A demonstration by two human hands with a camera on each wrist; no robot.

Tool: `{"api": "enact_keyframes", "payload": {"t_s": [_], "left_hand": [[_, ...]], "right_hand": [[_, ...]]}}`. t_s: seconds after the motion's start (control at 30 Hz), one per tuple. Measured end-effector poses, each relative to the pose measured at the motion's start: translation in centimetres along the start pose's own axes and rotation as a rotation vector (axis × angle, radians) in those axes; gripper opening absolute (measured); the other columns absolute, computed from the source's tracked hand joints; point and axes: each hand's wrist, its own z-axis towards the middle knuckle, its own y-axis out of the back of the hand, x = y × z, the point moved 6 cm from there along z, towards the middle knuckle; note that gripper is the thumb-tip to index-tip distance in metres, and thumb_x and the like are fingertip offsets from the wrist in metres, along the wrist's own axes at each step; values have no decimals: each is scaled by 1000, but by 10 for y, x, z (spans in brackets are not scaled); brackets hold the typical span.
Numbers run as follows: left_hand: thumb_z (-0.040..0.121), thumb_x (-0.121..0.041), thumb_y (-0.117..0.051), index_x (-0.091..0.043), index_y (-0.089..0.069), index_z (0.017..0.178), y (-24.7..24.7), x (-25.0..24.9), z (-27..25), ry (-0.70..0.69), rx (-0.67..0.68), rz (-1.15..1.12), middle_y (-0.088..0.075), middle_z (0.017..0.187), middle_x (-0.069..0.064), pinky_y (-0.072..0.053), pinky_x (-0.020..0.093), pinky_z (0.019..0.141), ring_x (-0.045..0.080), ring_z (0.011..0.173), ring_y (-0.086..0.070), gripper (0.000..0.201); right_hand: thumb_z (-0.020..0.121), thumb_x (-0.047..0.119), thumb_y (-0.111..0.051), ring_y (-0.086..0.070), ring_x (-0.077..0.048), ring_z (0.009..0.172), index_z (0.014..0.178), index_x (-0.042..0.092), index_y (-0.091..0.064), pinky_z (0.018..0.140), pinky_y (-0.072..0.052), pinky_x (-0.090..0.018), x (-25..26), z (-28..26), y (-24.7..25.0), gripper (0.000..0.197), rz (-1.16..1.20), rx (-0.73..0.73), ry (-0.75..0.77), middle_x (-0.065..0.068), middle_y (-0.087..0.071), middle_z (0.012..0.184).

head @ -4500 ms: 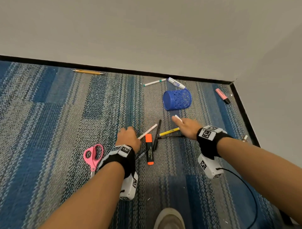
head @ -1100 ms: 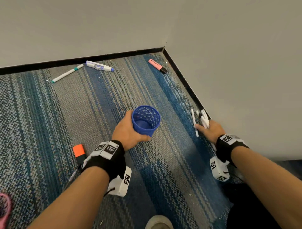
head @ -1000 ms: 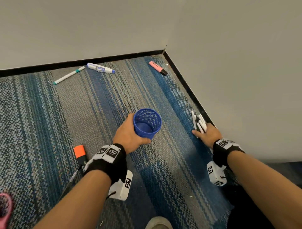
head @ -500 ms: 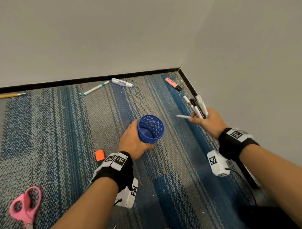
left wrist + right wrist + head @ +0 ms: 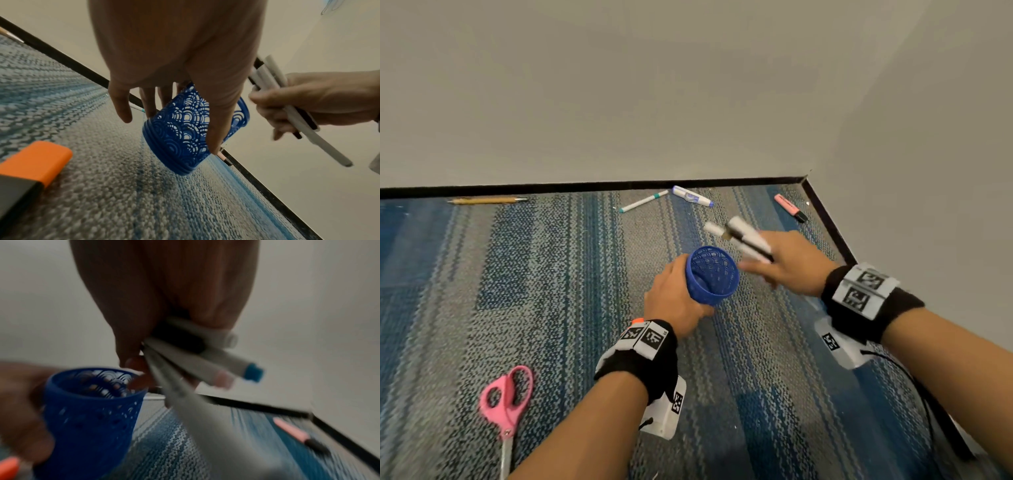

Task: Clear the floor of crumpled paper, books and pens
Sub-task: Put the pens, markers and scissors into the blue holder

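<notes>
My left hand (image 5: 674,298) grips a blue lattice pen cup (image 5: 711,275), tilted with its mouth toward the right, just above the carpet; the left wrist view shows my fingers wrapped round the cup (image 5: 191,128). My right hand (image 5: 784,267) holds a bundle of several white and black pens (image 5: 746,240) right beside the cup's rim. In the right wrist view the pens (image 5: 201,356) fan out beside the cup (image 5: 88,415). No pen shows inside the cup.
On the carpet near the far wall lie a pencil (image 5: 486,200), a green-tipped white pen (image 5: 642,202), a blue-and-white marker (image 5: 692,196) and a pink highlighter (image 5: 790,207). Pink scissors (image 5: 506,407) lie at the lower left. An orange highlighter (image 5: 30,162) lies under my left wrist.
My right hand has lifted the pen bundle off the floor by the right wall and carried it left to the cup's rim. My left hand keeps holding the cup.
</notes>
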Motion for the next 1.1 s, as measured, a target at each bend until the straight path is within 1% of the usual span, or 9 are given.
{"api": "enact_keyframes", "payload": {"t_s": [0.13, 0.3, 0.53, 0.63, 0.77, 0.83, 0.93, 1.03, 1.1], "left_hand": [[62, -45, -76, -27, -45, 125, 10, -4, -5, -12, -32, 193, -56, 119, 0, -48, 47, 87, 27, 110, -54, 73], [72, -45, -72, -26, -35, 136, -8, -15, -15, -42, 61, 377, -47, 132, -3, -44, 49, 95, 25, 121, -47, 76], [59, -39, -84, -23, -46, 118, -9, 4, -17, 24, 57, 128, -57, 116, -3, -46, 35, 84, 22, 106, -57, 73], [55, -38, -84, -24, -47, 120, -7, 6, -10, 29, 29, 33, -59, 115, -3, -49, 40, 86, 21, 103, -59, 76], [48, -37, -84, -28, -47, 121, -8, 7, 4, 34, 11, -68, -60, 114, -4, -51, 44, 85, 21, 103, -61, 82], [50, -34, -85, -28, -47, 122, -4, 7, 14, 44, -32, -103, -60, 115, -5, -51, 41, 86, 21, 104, -60, 82], [59, -30, -87, -26, -47, 124, 16, 14, 33, 82, -158, -128, -59, 118, -6, -46, 30, 82, 17, 104, -58, 77], [59, -31, -88, -23, -46, 123, 37, 27, 53, 137, -245, -118, -58, 118, -2, -48, 33, 85, 19, 104, -58, 77], [58, -32, -89, -24, -46, 120, 37, 33, 65, 162, -175, -83, -59, 116, -1, -49, 35, 85, 21, 103, -59, 76]], "right_hand": [[91, 19, -55, -65, -27, 95, 109, 17, -58, 73, -47, -34, 32, 4, -21, 19, -657, 161, -20, -5, -66, 101], [97, 17, -44, -61, -26, 112, 115, 10, -61, 84, -47, -35, 74, 11, -61, 26, -928, 326, 67, -5, -62, 121], [97, 19, -45, -60, -28, 109, 115, 9, -60, 80, -50, -35, 93, 25, -67, 25, -955, 330, 87, -6, -59, 121], [92, 19, -55, -59, -27, 106, 119, 9, -52, 70, -40, -33, 95, 31, -49, 30, -853, 242, 129, -9, -52, 121], [78, 48, -69, -56, -19, 96, 115, 18, -52, 76, -45, -32, 79, 44, -9, 50, -568, -11, 159, 1, -52, 114], [79, 58, -62, -54, -13, 91, 105, 21, -57, 76, -46, -29, 54, 51, 17, 45, -317, -217, 73, 6, -55, 105], [87, 48, -59, -59, -17, 83, 87, 18, -60, 73, -49, -32, -12, 65, 37, 29, -73, -444, -141, 2, -62, 89], [88, 42, -60, -60, -25, 97, 94, 13, -61, 82, -47, -33, -76, 87, 21, 29, -113, -351, -305, -8, -63, 102], [87, 41, -61, -54, -30, 112, 113, 8, -56, 93, -45, -37, -114, 102, 7, 42, -187, -226, -407, -15, -56, 121]]}}
